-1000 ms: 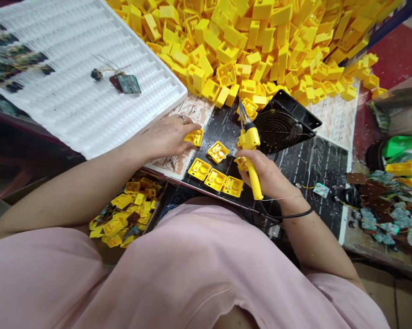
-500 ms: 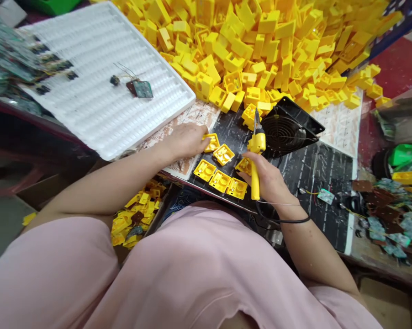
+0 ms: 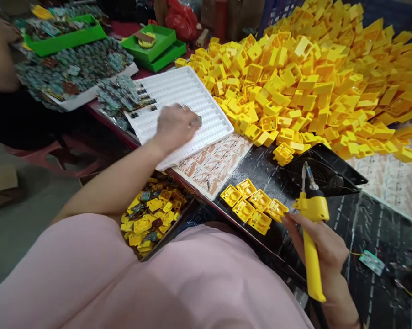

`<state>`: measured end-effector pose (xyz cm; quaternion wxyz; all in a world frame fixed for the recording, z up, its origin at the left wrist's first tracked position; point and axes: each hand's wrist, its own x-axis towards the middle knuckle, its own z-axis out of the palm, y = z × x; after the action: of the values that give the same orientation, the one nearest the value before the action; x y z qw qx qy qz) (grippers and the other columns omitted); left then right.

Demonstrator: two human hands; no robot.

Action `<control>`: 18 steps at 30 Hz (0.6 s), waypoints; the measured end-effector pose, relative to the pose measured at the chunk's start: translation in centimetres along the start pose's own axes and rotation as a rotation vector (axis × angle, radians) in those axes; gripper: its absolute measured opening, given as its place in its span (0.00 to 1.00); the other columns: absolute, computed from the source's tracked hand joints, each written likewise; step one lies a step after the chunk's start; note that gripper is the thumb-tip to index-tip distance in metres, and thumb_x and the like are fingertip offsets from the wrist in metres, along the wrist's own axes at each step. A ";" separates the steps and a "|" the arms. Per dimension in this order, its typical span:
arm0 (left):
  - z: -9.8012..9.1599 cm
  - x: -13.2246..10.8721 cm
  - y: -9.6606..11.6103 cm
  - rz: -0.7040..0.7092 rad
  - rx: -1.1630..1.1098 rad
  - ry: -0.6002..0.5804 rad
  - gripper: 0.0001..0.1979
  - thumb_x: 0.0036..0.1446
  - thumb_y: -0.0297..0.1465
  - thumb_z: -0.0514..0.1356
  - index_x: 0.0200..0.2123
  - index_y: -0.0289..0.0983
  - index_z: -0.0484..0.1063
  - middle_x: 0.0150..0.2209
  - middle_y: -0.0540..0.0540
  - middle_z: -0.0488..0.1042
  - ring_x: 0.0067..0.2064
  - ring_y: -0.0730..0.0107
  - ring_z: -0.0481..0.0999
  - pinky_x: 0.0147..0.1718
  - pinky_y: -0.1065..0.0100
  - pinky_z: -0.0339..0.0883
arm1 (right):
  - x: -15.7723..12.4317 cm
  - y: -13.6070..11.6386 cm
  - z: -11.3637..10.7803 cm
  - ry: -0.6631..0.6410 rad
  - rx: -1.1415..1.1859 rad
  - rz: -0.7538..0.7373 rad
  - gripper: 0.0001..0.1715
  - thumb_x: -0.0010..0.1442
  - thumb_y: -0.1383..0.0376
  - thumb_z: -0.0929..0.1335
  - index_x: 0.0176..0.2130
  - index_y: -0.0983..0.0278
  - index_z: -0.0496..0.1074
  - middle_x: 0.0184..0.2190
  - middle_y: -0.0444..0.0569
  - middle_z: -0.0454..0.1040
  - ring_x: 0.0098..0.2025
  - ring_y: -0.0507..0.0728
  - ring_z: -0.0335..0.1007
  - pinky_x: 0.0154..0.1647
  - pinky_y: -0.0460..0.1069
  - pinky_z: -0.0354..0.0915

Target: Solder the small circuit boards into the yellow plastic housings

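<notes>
My left hand (image 3: 176,125), smeared by motion, is over the white ribbed tray (image 3: 209,103) with its fingers curled down. At its fingertips a small green circuit board (image 3: 200,121) peeks out; whether the fingers grip it cannot be made out. My right hand (image 3: 324,242) is closed around a yellow soldering gun (image 3: 312,251), its metal tip pointing up and away from me. The thumb and forefinger of that hand reach to an open yellow plastic case (image 3: 277,209). Several more such cases (image 3: 260,200) lie grouped beside it, hollow side up.
A heap of yellow casings (image 3: 295,91) covers the back of the table. A black fan (image 3: 324,169) lies before it. Circuit boards (image 3: 79,68) and green trays (image 3: 154,43) are at left, near another person's arm (image 3: 0,55). A box of yellow parts (image 3: 154,214) sits below the edge.
My left hand has left the yellow cases and moved across to the white tray, over the circuit board. My right hand still holds the soldering gun. The view has swung left.
</notes>
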<state>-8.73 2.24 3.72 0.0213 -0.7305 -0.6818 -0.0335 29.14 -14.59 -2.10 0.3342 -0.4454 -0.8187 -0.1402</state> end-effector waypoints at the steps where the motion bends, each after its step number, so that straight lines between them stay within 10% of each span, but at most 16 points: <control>1: -0.2 0.8 -1.9 -0.035 0.001 0.042 0.26 0.77 0.41 0.49 0.61 0.34 0.79 0.63 0.38 0.80 0.65 0.45 0.72 0.62 0.45 0.64 | -0.1 -0.1 -0.2 0.003 0.014 -0.011 0.09 0.68 0.66 0.77 0.48 0.57 0.79 0.26 0.39 0.81 0.20 0.51 0.75 0.26 0.47 0.71; 7: 0.2 2.7 -4.5 0.188 -0.005 0.095 0.26 0.70 0.30 0.53 0.68 0.39 0.73 0.78 0.39 0.61 0.80 0.46 0.55 0.77 0.44 0.46 | -0.1 -0.5 0.6 0.021 0.055 0.011 0.12 0.68 0.70 0.75 0.50 0.57 0.80 0.26 0.40 0.82 0.21 0.54 0.79 0.20 0.47 0.70; 10: 0.5 4.3 -3.3 0.406 0.086 -0.097 0.33 0.64 0.20 0.51 0.70 0.40 0.72 0.78 0.41 0.62 0.83 0.54 0.50 0.80 0.45 0.37 | 0.3 -0.8 1.0 0.030 0.064 0.037 0.19 0.67 0.72 0.75 0.54 0.53 0.80 0.24 0.40 0.80 0.20 0.57 0.78 0.18 0.49 0.71; 14: -0.2 8.0 -3.7 0.338 0.217 -0.313 0.24 0.61 0.23 0.57 0.58 0.36 0.82 0.59 0.37 0.83 0.71 0.48 0.74 0.77 0.45 0.50 | 1.1 -1.2 1.2 0.008 0.101 0.029 0.15 0.68 0.71 0.74 0.52 0.55 0.81 0.26 0.40 0.82 0.21 0.55 0.79 0.21 0.46 0.73; 18: -2.8 9.1 -4.1 0.152 -0.042 -0.133 0.19 0.62 0.30 0.63 0.55 0.40 0.85 0.48 0.44 0.87 0.56 0.50 0.85 0.60 0.54 0.74 | 1.3 -1.4 1.2 0.009 0.175 0.045 0.10 0.68 0.70 0.75 0.48 0.56 0.81 0.28 0.39 0.84 0.21 0.52 0.79 0.25 0.44 0.75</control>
<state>-12.28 11.32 7.18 -0.0368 -0.7811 -0.6234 0.0025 27.01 -13.88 -1.98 0.3785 -0.4320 -0.8162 -0.0627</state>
